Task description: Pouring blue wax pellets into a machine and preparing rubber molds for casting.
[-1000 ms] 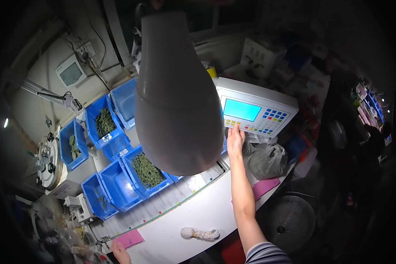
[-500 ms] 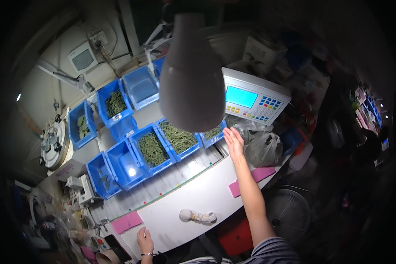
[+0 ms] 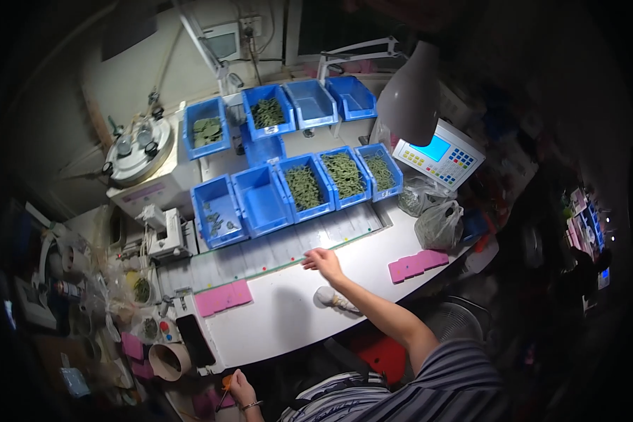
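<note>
My right hand [image 3: 323,263] is stretched over the white table [image 3: 260,330], fingers apart and with nothing in it, near the green-edged metal strip [image 3: 281,266]. Just below its wrist lies a white bundle tied with cord [image 3: 336,299]. Down at the lower edge, my left hand [image 3: 242,389] is closed on a small orange-handled tool [image 3: 226,383] with a thin dark shaft; its exact kind does not show. Beyond the right hand stands a row of blue bins, among them a bin of small green pieces [image 3: 304,188] and a bin holding only a few pieces [image 3: 219,214].
More blue bins [image 3: 267,112] stand behind, higher up. A lamp head [image 3: 411,95] hangs before a keypad device with a blue screen [image 3: 439,155]. Around lie a plastic bag [image 3: 439,225], pink foam blocks [image 3: 221,298], a dark phone [image 3: 195,339] and a cardboard tube [image 3: 169,361].
My right hand has moved left and nearer, away from the bin by the keypad device. The left hand has dropped lower and now holds the orange-handled tool. The whole view has shifted.
</note>
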### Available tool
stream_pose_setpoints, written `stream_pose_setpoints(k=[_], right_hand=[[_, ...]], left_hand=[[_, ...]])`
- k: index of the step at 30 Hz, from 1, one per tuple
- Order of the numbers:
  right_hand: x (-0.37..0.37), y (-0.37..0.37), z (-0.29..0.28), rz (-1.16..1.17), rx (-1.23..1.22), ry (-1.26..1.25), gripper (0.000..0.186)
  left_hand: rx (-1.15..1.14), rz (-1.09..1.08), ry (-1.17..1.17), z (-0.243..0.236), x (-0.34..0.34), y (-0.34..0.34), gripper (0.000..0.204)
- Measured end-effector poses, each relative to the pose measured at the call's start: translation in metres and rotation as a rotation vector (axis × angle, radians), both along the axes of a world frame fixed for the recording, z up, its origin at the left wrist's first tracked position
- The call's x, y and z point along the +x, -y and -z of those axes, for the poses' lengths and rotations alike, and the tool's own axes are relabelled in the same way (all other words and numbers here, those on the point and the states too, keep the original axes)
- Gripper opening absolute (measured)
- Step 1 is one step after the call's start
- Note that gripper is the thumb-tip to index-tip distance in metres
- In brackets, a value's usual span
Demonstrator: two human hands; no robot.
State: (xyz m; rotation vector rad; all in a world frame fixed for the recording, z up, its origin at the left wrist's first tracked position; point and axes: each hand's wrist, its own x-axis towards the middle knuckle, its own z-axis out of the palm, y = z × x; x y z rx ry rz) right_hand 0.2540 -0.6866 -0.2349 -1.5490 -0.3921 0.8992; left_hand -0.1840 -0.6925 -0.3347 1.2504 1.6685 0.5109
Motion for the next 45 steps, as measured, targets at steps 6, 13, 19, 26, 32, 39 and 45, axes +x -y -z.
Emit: stream_pose_setpoints(k=[6,13,19,26,32,39,45], right_hand=[[-0.151,-0.05,-0.006,-0.462,-0.025,0.242,0.028],[-0.329,-0.027,-0.012,-1.252,-0.144,0.357,0.033],[-0.456,0.001,0.08,-1.722,0.142,0.902,0.015],[-0.529,0.037,0.133,-2.098,0.011,0.847,0.026],[-0.585,0.112,0.157,-2.281,0.128,1.149,0.065],[-0.609,0.146,0.163,-2.255,0.258,1.261,0.072],[-0.593,0.146,0.187,-2.11,0.204,1.186,0.051]], left_hand=[[0.012,-0.412,0.221,0.009,-0.095,0.069,0.027],[0.147,-0.493,-0.055,-0.019,-0.116,0.1,0.022],[0.011,-0.735,-0.102,-0.004,-0.163,0.156,0.02],[-0.194,-0.665,-0.698,0.024,-0.219,0.188,0.064],[-0.008,-0.677,-0.64,0.082,-0.261,0.228,0.062],[-0.187,-0.8,-0.589,0.088,-0.283,0.193,0.062],[0.031,-0.807,-0.638,0.065,-0.299,0.16,0.056]])
